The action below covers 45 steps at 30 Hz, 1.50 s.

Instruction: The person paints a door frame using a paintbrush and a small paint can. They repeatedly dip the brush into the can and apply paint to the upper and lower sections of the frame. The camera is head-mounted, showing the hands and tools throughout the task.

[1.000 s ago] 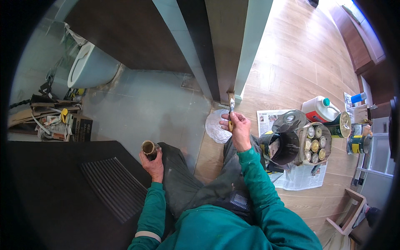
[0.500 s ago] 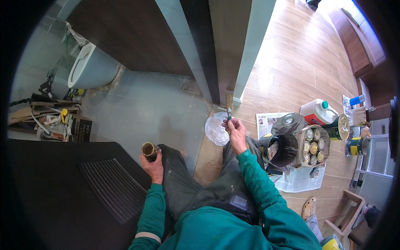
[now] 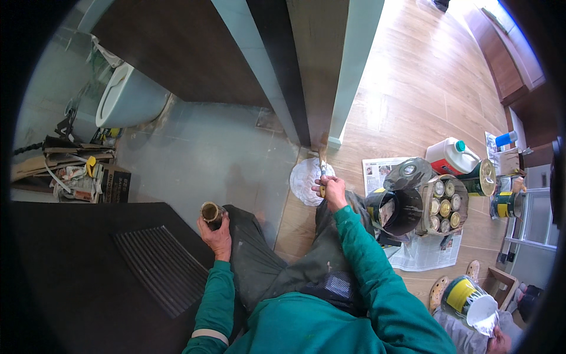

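Observation:
My left hand (image 3: 217, 236) is closed around a small open can (image 3: 211, 212) beside my left knee; its rim is brown-smeared and its contents are hard to make out. With its fingers closed on the handle, my right hand (image 3: 332, 190) holds a paintbrush (image 3: 322, 164) upright. The bristles are at the foot of the brown door frame (image 3: 321, 76); whether they touch it, I cannot tell. Under the brush lies a crumpled white round sheet (image 3: 303, 182) on the floor. A large open dark can (image 3: 407, 209) stands to the right of my right knee.
Newspaper (image 3: 427, 256) lies beneath the large can and a tray of several small tins (image 3: 445, 206). Behind are a white jug (image 3: 449, 158) and more cans. At lower right, another person's hand (image 3: 500, 342) is by a yellow-labelled can (image 3: 463, 295). A dark panel (image 3: 88, 259) fills the left.
My right hand and the brush have shifted slightly down and left, and the brush stands straighter. At lower right, another person's can and hand have come into view. My left hand stays put.

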Each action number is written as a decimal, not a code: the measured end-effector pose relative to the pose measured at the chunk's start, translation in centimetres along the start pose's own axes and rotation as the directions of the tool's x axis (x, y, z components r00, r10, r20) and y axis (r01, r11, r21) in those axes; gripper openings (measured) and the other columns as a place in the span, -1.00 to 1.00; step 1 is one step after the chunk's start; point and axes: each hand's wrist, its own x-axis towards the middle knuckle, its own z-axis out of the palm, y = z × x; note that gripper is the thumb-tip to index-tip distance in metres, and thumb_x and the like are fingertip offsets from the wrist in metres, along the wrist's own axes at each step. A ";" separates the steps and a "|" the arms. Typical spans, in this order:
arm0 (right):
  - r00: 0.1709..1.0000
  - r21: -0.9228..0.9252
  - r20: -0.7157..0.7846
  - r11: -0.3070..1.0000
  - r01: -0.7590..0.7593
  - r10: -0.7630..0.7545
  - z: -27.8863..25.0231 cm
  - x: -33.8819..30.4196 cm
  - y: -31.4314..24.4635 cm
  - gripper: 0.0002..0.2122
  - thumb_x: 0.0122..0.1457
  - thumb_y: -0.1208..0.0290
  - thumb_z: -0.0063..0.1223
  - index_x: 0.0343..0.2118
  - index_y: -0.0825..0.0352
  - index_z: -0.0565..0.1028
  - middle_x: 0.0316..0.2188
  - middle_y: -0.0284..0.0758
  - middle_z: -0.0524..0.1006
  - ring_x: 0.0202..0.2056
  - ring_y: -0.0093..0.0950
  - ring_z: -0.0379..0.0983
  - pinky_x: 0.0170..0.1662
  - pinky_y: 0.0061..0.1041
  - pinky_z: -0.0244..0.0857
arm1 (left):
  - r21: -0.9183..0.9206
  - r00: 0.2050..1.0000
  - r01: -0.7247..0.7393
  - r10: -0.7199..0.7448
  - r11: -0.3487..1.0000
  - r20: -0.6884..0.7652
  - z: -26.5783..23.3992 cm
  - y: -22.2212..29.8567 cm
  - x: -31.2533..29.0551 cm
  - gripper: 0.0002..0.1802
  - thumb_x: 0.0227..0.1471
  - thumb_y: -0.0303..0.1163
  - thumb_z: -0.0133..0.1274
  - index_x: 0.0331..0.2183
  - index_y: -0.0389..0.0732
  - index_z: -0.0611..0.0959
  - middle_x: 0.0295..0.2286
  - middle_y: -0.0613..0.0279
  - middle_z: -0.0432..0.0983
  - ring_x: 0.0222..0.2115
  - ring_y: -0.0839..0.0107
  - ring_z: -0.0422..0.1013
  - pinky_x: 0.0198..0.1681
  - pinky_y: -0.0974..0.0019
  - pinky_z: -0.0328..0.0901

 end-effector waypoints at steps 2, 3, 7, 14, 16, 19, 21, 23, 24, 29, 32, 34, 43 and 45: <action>0.991 0.080 0.078 0.991 0.103 -0.109 0.5 -1.9 -1.8 -0.73 0.36 0.37 0.03 -0.09 0.54 0.42 -0.23 -0.12 0.62 -0.37 -0.28 0.67 -0.45 -0.43 0.50 | 0.006 1.000 0.003 -0.003 1.000 0.003 0.0 0.1 -0.1 -0.36 -0.13 -0.38 0.46 -0.05 -0.41 0.53 -0.19 -0.04 0.48 -0.17 -0.04 0.48 -0.09 0.06 0.37; 0.985 0.114 0.095 0.985 0.132 -0.143 0.9 -3.0 -2.8 -0.72 0.36 0.37 0.03 -0.08 0.55 0.42 -0.22 -0.12 0.62 -0.37 -0.28 0.67 -0.44 -0.43 0.51 | 0.008 1.000 0.013 -0.013 1.000 0.008 -0.1 0.3 -0.1 -0.36 -0.13 -0.38 0.46 -0.04 -0.42 0.53 -0.19 -0.04 0.48 -0.17 -0.04 0.48 -0.08 0.06 0.37; 0.936 0.187 0.156 0.939 0.287 -0.317 1.7 -6.7 -5.8 -0.77 0.40 0.37 0.01 -0.12 0.49 0.47 -0.24 -0.16 0.60 -0.36 -0.36 0.65 -0.38 -0.50 0.52 | 0.013 1.000 -0.010 0.010 1.000 -0.008 -0.2 0.7 0.1 -0.45 -0.14 -0.45 0.46 -0.12 -0.38 0.55 -0.21 0.03 0.49 -0.20 0.15 0.50 -0.14 0.15 0.41; 0.982 0.087 0.103 0.985 0.150 -0.159 1.2 -7.9 -1.5 -0.79 0.38 0.44 0.04 -0.06 0.49 0.44 -0.18 -0.14 0.61 -0.26 -0.34 0.64 -0.22 -0.44 0.54 | 0.030 0.999 0.023 -0.025 0.999 0.037 -0.4 0.4 0.1 -0.36 -0.12 -0.38 0.45 -0.04 -0.43 0.53 -0.18 -0.04 0.47 -0.16 -0.04 0.47 -0.08 0.06 0.38; 0.949 0.080 0.150 0.960 0.268 -0.278 1.1 -7.1 -0.6 -0.79 0.38 0.45 0.04 -0.06 0.49 0.44 -0.17 -0.15 0.61 -0.22 -0.35 0.64 -0.16 -0.43 0.52 | 0.024 0.999 0.030 -0.031 0.999 0.036 -0.4 0.2 0.0 -0.36 -0.12 -0.38 0.45 -0.05 -0.42 0.53 -0.19 -0.04 0.47 -0.17 -0.04 0.47 -0.08 0.06 0.37; 0.927 0.103 0.134 0.936 0.338 -0.350 1.1 -5.7 -0.6 -0.79 0.38 0.45 0.03 -0.05 0.48 0.44 -0.18 -0.16 0.61 -0.18 -0.38 0.62 -0.11 -0.44 0.49 | 0.029 0.999 0.023 -0.024 0.999 0.038 -0.3 0.0 0.0 -0.37 -0.13 -0.38 0.45 -0.05 -0.43 0.53 -0.20 -0.03 0.47 -0.17 -0.04 0.47 -0.09 0.07 0.37; 0.908 0.145 0.119 0.911 0.385 -0.402 1.4 -4.2 -1.2 -0.79 0.39 0.45 0.02 -0.04 0.48 0.44 -0.19 -0.17 0.61 -0.20 -0.38 0.62 -0.13 -0.45 0.49 | 0.028 0.999 0.021 -0.022 0.999 0.042 -0.3 0.0 0.0 -0.37 -0.13 -0.38 0.45 -0.05 -0.42 0.53 -0.20 -0.03 0.47 -0.18 -0.03 0.47 -0.09 0.07 0.37; 0.940 0.124 0.083 0.940 0.319 -0.330 1.3 -2.6 -1.5 -0.80 0.40 0.45 0.00 -0.05 0.48 0.45 -0.21 -0.19 0.60 -0.27 -0.37 0.63 -0.24 -0.47 0.51 | 0.000 0.999 0.018 -0.018 1.000 0.042 -0.2 -0.2 0.0 -0.38 -0.12 -0.38 0.45 -0.06 -0.42 0.53 -0.20 -0.02 0.47 -0.18 -0.02 0.47 -0.09 0.07 0.37; 0.950 0.107 0.078 0.950 0.294 -0.303 1.3 -1.7 -1.4 -0.80 0.40 0.45 0.00 -0.05 0.48 0.45 -0.21 -0.19 0.60 -0.28 -0.37 0.63 -0.26 -0.46 0.51 | -0.021 0.999 0.016 -0.015 1.000 0.038 -0.1 -0.4 -0.1 -0.38 -0.12 -0.38 0.45 -0.06 -0.42 0.54 -0.20 -0.02 0.47 -0.18 -0.02 0.47 -0.09 0.07 0.37; 0.992 0.068 -0.031 0.990 0.127 -0.125 1.1 2.4 0.8 -0.83 0.39 0.44 0.00 -0.10 0.46 0.46 -0.24 -0.20 0.60 -0.34 -0.36 0.64 -0.34 -0.44 0.51 | -0.002 0.999 0.002 -0.002 1.000 0.036 0.0 -1.0 -0.2 -0.39 -0.12 -0.39 0.45 -0.06 -0.40 0.54 -0.21 -0.02 0.47 -0.18 0.00 0.47 -0.08 0.07 0.37; 0.997 0.073 -0.061 0.996 0.051 -0.047 0.7 4.3 2.0 -0.84 0.33 0.48 -0.01 -0.13 0.46 0.43 -0.26 -0.17 0.60 -0.37 -0.30 0.65 -0.39 -0.39 0.52 | 0.006 0.998 0.030 -0.030 1.000 0.052 -0.1 -0.9 -0.1 -0.38 -0.13 -0.38 0.46 -0.06 -0.40 0.54 -0.20 -0.02 0.48 -0.17 0.00 0.47 -0.07 0.08 0.37; 0.997 0.062 -0.074 0.998 -0.001 0.005 0.5 5.3 2.6 -0.87 0.31 0.51 -0.03 -0.17 0.47 0.43 -0.29 -0.16 0.59 -0.40 -0.27 0.65 -0.44 -0.38 0.53 | -0.019 0.995 0.076 -0.074 0.997 0.059 -0.1 -0.6 -0.1 -0.37 -0.13 -0.38 0.46 -0.06 -0.39 0.54 -0.20 -0.02 0.48 -0.17 0.00 0.47 -0.06 0.09 0.37; 0.994 0.112 -0.029 0.989 -0.102 0.106 -1.1 5.1 4.1 -0.78 0.26 0.56 -0.05 -0.10 0.59 0.42 -0.30 -0.06 0.57 -0.41 -0.14 0.64 -0.52 -0.33 0.52 | 0.036 0.999 0.013 -0.015 0.999 0.046 0.1 -0.5 0.0 -0.47 -0.07 -0.46 0.43 -0.09 -0.37 0.55 -0.18 0.12 0.44 -0.15 0.30 0.46 -0.09 0.23 0.41; 0.992 0.139 -0.007 0.983 -0.122 0.124 -1.2 5.0 4.0 -0.78 0.25 0.59 -0.06 -0.08 0.58 0.41 -0.31 -0.06 0.57 -0.41 -0.12 0.64 -0.53 -0.33 0.52 | 0.041 0.998 0.019 -0.021 0.999 0.058 0.1 -0.5 0.0 -0.47 -0.07 -0.45 0.43 -0.08 -0.37 0.55 -0.16 0.11 0.44 -0.15 0.29 0.46 -0.08 0.23 0.40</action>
